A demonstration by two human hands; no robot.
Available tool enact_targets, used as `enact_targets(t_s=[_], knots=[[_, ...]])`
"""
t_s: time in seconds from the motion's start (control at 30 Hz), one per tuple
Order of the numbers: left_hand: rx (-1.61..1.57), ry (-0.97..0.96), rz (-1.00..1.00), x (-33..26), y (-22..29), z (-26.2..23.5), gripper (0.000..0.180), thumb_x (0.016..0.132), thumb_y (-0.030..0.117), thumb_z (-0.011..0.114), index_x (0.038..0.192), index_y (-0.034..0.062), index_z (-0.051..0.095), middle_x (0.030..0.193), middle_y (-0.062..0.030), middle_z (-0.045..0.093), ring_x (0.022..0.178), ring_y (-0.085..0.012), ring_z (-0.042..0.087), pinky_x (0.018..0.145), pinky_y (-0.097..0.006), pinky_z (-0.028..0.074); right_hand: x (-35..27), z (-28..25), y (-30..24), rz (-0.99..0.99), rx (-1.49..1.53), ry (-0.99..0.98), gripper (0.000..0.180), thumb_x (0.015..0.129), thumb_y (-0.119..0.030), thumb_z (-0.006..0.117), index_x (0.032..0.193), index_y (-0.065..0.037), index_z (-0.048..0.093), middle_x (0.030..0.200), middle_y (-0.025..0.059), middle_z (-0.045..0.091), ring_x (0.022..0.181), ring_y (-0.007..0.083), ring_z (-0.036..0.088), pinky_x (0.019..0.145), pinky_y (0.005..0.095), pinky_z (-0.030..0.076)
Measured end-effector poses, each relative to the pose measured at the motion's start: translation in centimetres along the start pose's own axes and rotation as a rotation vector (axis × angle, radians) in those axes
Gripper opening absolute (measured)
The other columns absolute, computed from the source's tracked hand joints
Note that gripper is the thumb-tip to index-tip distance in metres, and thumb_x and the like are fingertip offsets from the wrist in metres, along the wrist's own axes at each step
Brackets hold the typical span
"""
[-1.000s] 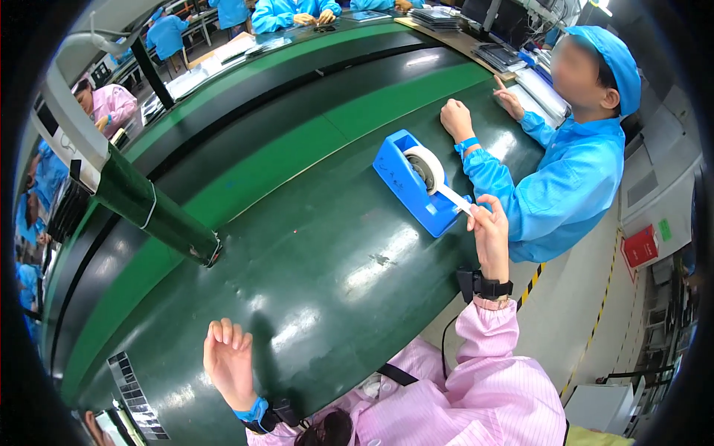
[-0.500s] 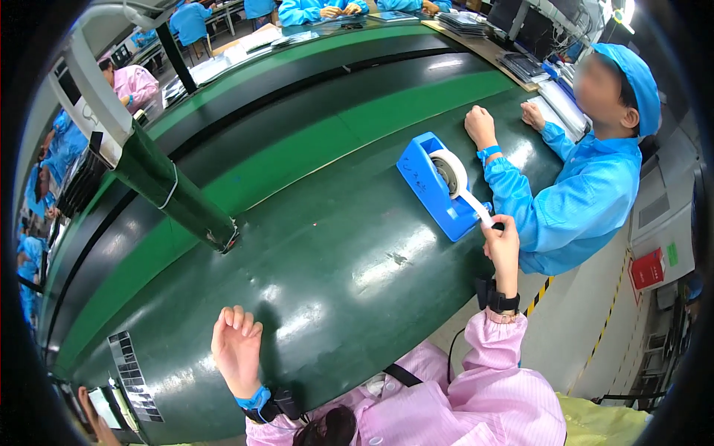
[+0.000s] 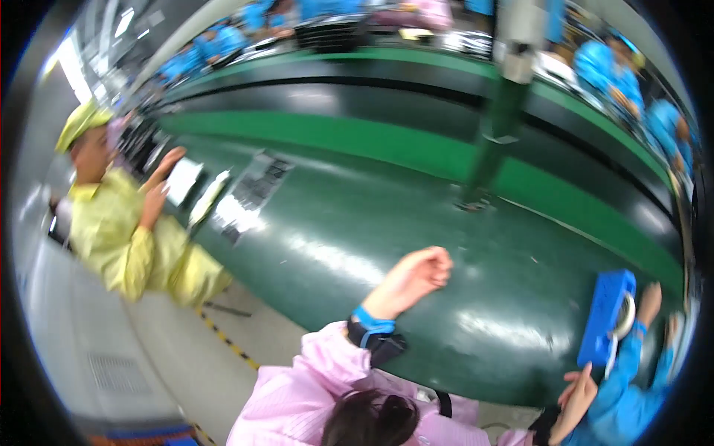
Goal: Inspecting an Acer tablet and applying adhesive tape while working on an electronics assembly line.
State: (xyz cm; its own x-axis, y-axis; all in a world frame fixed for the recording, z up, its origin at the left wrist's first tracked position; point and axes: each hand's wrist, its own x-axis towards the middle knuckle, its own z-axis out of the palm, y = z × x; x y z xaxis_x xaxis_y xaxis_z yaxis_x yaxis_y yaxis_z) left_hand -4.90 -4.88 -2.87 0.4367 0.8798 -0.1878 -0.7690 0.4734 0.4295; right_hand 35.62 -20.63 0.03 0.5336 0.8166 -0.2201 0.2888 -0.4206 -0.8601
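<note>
my hands over the glossy dark green surface (image 3: 357, 230)
left hand (image 3: 416, 273) curled into a fist, empty; right hand (image 3: 579, 390) at five o'clock pinching tape from the blue plastic tape dispenser (image 3: 606, 316).

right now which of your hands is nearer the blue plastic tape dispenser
Right. The right hand is just below the blue plastic tape dispenser, by its tape; the left hand rests well to its left.

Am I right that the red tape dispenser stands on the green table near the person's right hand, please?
Not quite: the head view shows the tape dispenser is blue, not red. It does stand on the green table near the right hand.
</note>
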Motion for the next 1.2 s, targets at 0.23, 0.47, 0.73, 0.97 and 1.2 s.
enact_targets(t_s=[0.23,0.47,0.73,0.97,1.2], knots=[[0.024,-0.031,0.062,-1.5,0.1,-1.2,0.018,0.091,0.024,0.048,0.083,0.0090,0.051,0.078,0.0013,0.049,0.068,-0.0109,0.042,0.064,-0.023,0.036,-3.4,9.9,-10.6,-0.056,-0.004,-0.427,0.021,0.092,-0.016,0.050,0.092,0.002,0.062,0.058,-0.0014,0.048,0.049,0.0066,0.040,0.045,0.0210,0.030],[0.059,-0.034,0.016,-0.1,-0.8,-1.3,0.019,0.091,0.027,0.050,0.081,0.0108,0.053,0.076,0.0032,0.051,0.067,-0.0090,0.043,0.064,-0.022,0.037,-2.7,17.1,-11.4,-0.270,0.229,-0.745,0.020,0.092,-0.016,0.050,0.095,0.002,0.056,0.044,0.0028,0.048,0.032,0.0067,0.040,0.034,0.0182,0.028],[0.064,-0.075,0.054,0.1,-0.6,-1.8,0.021,0.092,0.028,0.047,0.081,0.0112,0.053,0.077,0.0042,0.051,0.066,-0.0067,0.044,0.061,-0.020,0.038,2.5,19.9,-12.3,-0.346,0.108,-0.778,0.018,0.092,-0.016,0.048,0.100,0.000,0.054,0.054,0.0045,0.052,0.042,0.0074,0.046,0.038,0.0181,0.031],[0.092,-0.036,0.046,0.3,-1.2,-1.6,0.020,0.091,0.027,0.048,0.079,0.0114,0.053,0.075,0.0046,0.051,0.063,-0.0056,0.044,0.059,-0.020,0.037,6.4,17.6,-9.9,-0.463,0.247,-0.431,0.022,0.094,-0.022,0.046,0.103,-0.003,0.055,0.062,0.0009,0.053,0.045,0.0024,0.039,0.042,0.0154,0.029],[0.112,0.013,0.028,-0.2,-1.2,-1.4,0.019,0.091,0.026,0.048,0.079,0.0121,0.053,0.076,0.0044,0.052,0.063,-0.0058,0.045,0.059,-0.021,0.037,7.1,15.7,-9.2,-0.373,0.402,-0.494,0.023,0.094,-0.021,0.047,0.104,-0.002,0.054,0.062,-0.0003,0.050,0.047,0.0014,0.037,0.043,0.0150,0.028]])
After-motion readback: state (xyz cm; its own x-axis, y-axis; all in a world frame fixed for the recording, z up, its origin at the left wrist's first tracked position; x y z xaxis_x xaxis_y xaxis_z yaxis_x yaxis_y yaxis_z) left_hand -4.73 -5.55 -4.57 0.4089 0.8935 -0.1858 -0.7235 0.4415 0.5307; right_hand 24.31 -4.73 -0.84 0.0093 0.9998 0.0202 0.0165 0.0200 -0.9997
